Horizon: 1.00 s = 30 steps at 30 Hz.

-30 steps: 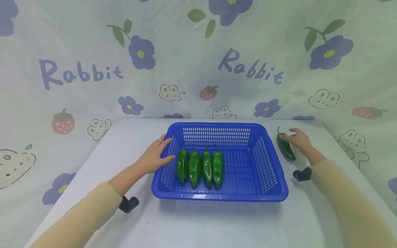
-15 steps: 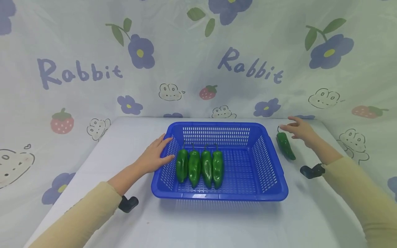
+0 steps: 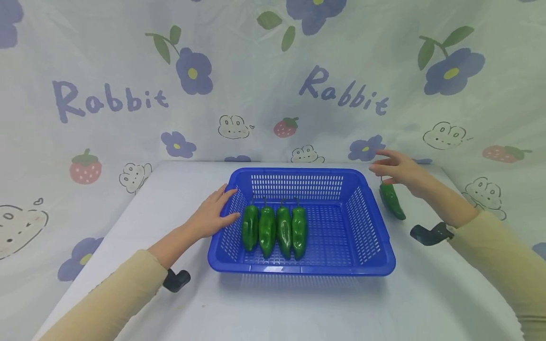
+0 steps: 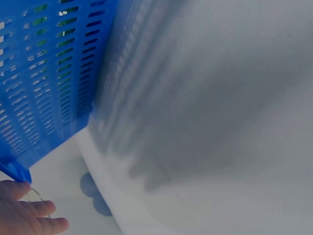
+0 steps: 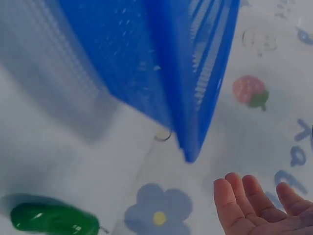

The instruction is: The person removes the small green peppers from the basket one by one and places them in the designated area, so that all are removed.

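Observation:
My left hand (image 3: 209,215) rests on the left rim of a blue plastic basket (image 3: 273,270), its fingers spread loosely; the left wrist view catches the fingers (image 4: 46,225) at the basket's edge. Inside, several green peppers (image 3: 267,232) lie side by side in the left half, stems pointing away. One more green pepper (image 3: 392,202) lies on the table to the right of the basket. Over its stem end hovers my right hand (image 3: 403,171), fingers loosely bent with nothing in them. In the right wrist view that pepper (image 5: 56,219) sits apart from the hand (image 5: 264,215).
A white cloth covers the table (image 3: 273,312). Behind it hangs a curtain (image 3: 256,76) printed with flowers, rabbits and strawberries. A dark wrist camera (image 3: 432,234) sticks out under the right sleeve, another wrist camera (image 3: 176,280) under the left.
My right hand has let go of the pepper on the table, lifted off it and moved back, then slightly left toward the basket. The left hand and basket stay put.

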Each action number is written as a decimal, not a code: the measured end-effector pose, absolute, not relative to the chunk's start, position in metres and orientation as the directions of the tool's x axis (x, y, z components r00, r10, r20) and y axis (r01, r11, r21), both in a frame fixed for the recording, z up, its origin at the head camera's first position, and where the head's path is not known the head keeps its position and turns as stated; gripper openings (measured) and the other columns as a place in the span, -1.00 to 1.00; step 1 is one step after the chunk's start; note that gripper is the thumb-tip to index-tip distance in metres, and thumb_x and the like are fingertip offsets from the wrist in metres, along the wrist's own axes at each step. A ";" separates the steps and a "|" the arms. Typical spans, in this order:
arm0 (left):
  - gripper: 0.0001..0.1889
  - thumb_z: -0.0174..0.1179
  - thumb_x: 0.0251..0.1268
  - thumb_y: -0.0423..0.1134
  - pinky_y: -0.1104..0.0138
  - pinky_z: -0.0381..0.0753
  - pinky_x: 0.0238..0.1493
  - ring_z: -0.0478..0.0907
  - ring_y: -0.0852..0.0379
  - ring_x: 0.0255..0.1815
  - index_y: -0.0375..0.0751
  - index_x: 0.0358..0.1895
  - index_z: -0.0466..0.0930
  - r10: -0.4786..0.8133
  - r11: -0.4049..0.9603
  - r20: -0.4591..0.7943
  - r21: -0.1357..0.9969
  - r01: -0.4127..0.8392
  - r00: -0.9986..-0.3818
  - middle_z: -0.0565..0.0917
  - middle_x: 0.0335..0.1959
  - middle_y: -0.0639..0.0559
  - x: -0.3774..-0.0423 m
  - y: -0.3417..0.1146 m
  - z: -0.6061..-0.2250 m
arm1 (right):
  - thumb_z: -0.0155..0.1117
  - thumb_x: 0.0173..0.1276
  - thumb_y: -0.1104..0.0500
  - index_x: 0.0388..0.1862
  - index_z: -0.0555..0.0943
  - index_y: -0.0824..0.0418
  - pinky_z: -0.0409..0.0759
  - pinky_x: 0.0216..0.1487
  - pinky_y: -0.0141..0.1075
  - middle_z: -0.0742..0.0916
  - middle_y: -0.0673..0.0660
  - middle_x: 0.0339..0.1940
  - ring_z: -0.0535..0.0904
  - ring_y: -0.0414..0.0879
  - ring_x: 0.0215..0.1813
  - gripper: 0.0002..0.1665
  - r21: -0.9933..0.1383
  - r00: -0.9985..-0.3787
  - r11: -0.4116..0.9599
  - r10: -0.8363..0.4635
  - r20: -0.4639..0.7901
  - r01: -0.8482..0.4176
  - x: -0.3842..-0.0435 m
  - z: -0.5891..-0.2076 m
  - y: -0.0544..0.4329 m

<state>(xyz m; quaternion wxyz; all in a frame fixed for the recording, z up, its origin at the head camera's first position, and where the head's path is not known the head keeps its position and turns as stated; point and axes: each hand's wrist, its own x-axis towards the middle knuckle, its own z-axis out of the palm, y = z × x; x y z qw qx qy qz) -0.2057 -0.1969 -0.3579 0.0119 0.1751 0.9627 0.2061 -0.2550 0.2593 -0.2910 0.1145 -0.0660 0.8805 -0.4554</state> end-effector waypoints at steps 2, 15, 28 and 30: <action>-0.28 0.04 0.21 0.00 -0.28 0.08 0.23 -0.03 -0.38 0.37 -0.25 0.38 0.07 0.341 0.854 0.048 0.402 0.331 -0.939 -0.04 0.41 -0.38 -0.206 -0.197 -0.358 | 0.09 0.33 -0.06 0.46 -0.13 0.24 0.56 0.05 -0.19 0.30 0.42 0.33 0.34 0.26 0.26 -0.07 -0.835 -0.958 0.550 -0.249 -0.141 -0.020 -0.252 -0.287 0.251; -0.28 0.04 0.21 0.00 -0.28 0.09 0.22 -0.02 -0.37 0.38 -0.23 0.39 0.07 0.341 0.852 0.058 0.404 0.334 -0.938 -0.03 0.41 -0.37 -0.206 -0.197 -0.360 | 0.14 0.31 0.10 0.44 0.01 0.19 0.52 0.08 -0.08 0.34 0.37 0.31 0.38 0.25 0.21 -0.19 -0.921 -0.905 0.388 -0.399 -0.150 -0.018 -0.238 -0.279 0.191; -0.27 0.04 0.20 -0.01 -0.27 0.09 0.23 -0.03 -0.37 0.38 -0.24 0.39 0.06 0.340 0.850 0.054 0.409 0.332 -0.939 -0.05 0.41 -0.37 -0.207 -0.198 -0.361 | 0.22 0.25 0.08 0.40 0.10 0.19 0.55 0.04 -0.03 0.43 0.34 0.21 0.42 0.24 0.19 -0.19 -0.904 -0.859 0.426 -0.478 -0.182 -0.046 -0.243 -0.298 0.147; -0.27 0.04 0.21 -0.01 -0.27 0.09 0.23 -0.03 -0.37 0.38 -0.24 0.39 0.06 0.339 0.851 0.051 0.408 0.329 -0.939 -0.05 0.41 -0.37 -0.207 -0.198 -0.360 | 0.22 0.25 0.09 0.40 0.10 0.21 0.57 0.01 -0.06 0.43 0.34 0.21 0.42 0.24 0.18 -0.19 -0.901 -0.851 0.431 -0.488 -0.194 -0.042 -0.243 -0.303 0.141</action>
